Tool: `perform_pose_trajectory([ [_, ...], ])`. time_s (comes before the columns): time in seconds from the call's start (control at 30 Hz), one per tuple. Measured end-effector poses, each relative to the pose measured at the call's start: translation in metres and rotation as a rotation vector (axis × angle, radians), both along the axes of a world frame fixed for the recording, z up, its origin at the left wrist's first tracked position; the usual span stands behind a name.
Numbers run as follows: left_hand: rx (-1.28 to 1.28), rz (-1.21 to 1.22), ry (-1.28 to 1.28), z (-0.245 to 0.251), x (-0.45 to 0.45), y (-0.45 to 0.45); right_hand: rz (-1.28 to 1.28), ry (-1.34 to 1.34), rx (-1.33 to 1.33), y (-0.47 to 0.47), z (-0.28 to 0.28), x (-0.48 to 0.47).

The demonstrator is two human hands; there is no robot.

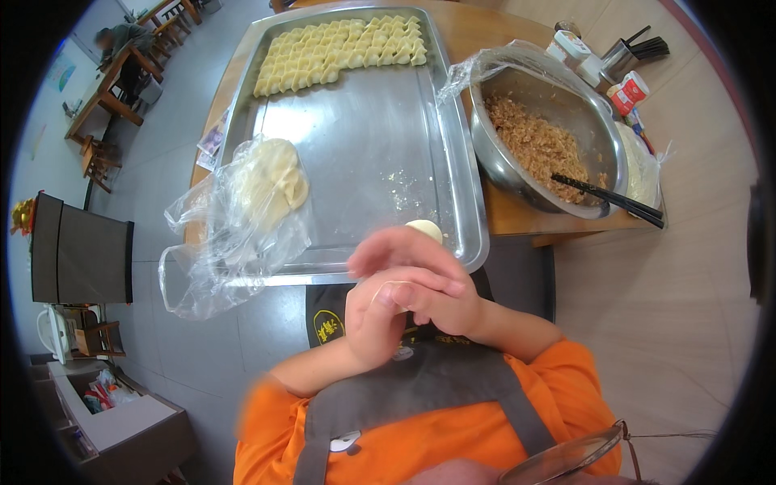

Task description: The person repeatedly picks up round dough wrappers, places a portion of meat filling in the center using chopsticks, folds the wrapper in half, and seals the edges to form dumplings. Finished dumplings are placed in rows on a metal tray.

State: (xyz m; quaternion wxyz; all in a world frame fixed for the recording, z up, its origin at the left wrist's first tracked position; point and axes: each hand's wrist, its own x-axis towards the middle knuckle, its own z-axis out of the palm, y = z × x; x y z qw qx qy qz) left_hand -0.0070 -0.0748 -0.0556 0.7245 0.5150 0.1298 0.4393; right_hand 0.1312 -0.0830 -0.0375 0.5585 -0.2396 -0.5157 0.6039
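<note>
My left hand [376, 327] and my right hand [433, 279] are pressed together around a thin dough wrapper [394, 285], of which only a pale edge shows between the thumbs. The right fingers are blurred and lie over the left hand. Just beyond them, a stack or piece of round dough [425, 230] rests in the near right corner of a large metal tray [376, 157]. Rows of folded dumplings [345, 51] fill the tray's far end. More dough wrappers [273, 176] lie in a clear plastic bag at the tray's left side.
A steel bowl [491, 163] of minced filling [533, 145] stands right of the tray, with black chopsticks [606, 197] across its rim. Behind it are a utensil holder [619, 60], a red-and-white container [628, 91] and a bag of pale food [636, 170]. Another person [124, 45] sits far off, upper left.
</note>
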Motion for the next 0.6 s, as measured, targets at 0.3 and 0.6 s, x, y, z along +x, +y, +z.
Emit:
perform_pose_trajectory([
  [0.3, -0.121, -0.160, 0.017, 0.015, -0.002, -0.001, -0.021, 0.089, 0.239, -0.003, -0.004, -0.004],
  [0.6, 0.060, 0.015, 0.253, 0.008, -0.004, -0.013, -0.336, -0.123, 0.475, -0.006, -0.012, -0.013],
])
